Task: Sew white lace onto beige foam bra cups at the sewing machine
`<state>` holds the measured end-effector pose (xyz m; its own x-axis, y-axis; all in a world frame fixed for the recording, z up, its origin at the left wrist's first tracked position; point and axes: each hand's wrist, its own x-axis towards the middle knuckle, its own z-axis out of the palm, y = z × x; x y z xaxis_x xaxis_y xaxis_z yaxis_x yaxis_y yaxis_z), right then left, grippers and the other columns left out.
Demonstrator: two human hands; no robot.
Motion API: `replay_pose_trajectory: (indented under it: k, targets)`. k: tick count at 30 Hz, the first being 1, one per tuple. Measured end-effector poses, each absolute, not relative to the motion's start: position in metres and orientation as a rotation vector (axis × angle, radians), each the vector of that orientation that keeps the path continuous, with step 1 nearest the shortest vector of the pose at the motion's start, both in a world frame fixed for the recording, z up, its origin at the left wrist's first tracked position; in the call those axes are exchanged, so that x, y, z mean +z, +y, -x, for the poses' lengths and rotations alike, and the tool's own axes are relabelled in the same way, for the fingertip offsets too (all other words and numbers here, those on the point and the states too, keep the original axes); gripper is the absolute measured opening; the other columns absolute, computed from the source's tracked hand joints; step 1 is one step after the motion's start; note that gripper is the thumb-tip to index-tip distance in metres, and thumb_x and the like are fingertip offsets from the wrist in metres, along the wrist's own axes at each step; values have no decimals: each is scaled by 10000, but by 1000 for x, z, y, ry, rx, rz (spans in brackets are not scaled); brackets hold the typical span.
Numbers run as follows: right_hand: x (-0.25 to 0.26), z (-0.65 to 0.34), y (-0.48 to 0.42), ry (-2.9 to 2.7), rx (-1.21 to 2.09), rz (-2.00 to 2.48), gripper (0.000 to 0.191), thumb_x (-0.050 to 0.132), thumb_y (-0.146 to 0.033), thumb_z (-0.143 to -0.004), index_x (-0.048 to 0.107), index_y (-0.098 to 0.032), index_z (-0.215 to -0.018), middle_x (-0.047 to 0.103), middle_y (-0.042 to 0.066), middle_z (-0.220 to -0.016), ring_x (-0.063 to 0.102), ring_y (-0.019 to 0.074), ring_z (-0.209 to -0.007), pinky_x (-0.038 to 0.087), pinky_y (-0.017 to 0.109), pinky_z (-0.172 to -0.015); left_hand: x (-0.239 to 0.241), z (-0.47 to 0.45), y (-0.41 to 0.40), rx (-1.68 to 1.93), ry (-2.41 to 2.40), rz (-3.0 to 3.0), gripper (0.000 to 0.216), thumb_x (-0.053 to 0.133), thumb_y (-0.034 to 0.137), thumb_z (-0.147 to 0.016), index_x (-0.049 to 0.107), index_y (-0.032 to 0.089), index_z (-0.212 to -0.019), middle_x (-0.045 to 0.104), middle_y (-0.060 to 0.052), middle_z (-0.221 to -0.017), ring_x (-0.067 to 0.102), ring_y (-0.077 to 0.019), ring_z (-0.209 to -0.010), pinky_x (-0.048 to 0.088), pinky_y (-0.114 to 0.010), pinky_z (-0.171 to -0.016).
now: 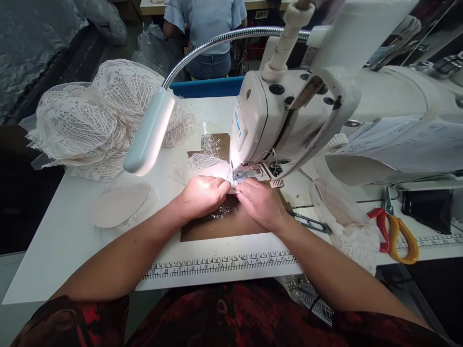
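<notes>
Brightly lit by the lamp, glare under the machine, dim and warped toward the edges.

From my remote seat I can read only two things. The white sewing machine carries the brand "JUKI" in blue letters on a small plate on its head end, running vertically (the view bends it a little). Along the near edge of the table a printed ruler strip shows black tick marks and numbers; I can make out a run from about 5 up to 15, though several digits are too small to be sure of. A second ruler strip lies toward the right edge of the table, its numbers unreadable.
</notes>
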<state>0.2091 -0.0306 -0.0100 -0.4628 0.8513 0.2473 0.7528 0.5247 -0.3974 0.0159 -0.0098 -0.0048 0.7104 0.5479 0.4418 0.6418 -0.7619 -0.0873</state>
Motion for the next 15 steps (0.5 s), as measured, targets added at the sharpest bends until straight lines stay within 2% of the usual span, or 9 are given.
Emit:
replay_pose_trajectory:
  k: [3,7,12,15]
  targets:
    - [-9,-210,-31,-2372,339,1303,286,404,-248,-929,648,-176,-796,636,39,-830,539,125,-679,320,250,-567,-3,-3,-4,-703,-870,2846,201,425,82,-802,610,143,-751,691,-44,-750,628,-152,-637,482,-255,-567]
    - [-10,-211,-30,-2370,372,1319,242,437,-216,-901,656,-176,-806,652,41,-860,560,135,-704,334,251,-577,7,8,1,-744,-890,3298,179,470,130,-850,647,142,-879,700,-75,-975,650,-176,-909,527,-300,-800]
    - [-8,-208,-30,-2308,445,1335,163,527,-272,-883,656,-201,-955,661,28,-917,569,137,-719,349,244,-575,9,4,4,-802,-1090,3468,266,429,230,-941,629,146,-786,690,-77,-924,635,-160,-881,505,-304,-818]
    - [-7,-206,-30,-2306,466,1313,152,526,-261,-884,660,-202,-921,654,25,-898,562,130,-712,353,240,-581,9,1,4,-814,-1106,3437,314,389,253,-960,628,140,-789,684,-81,-889,625,-165,-869,488,-321,-832]
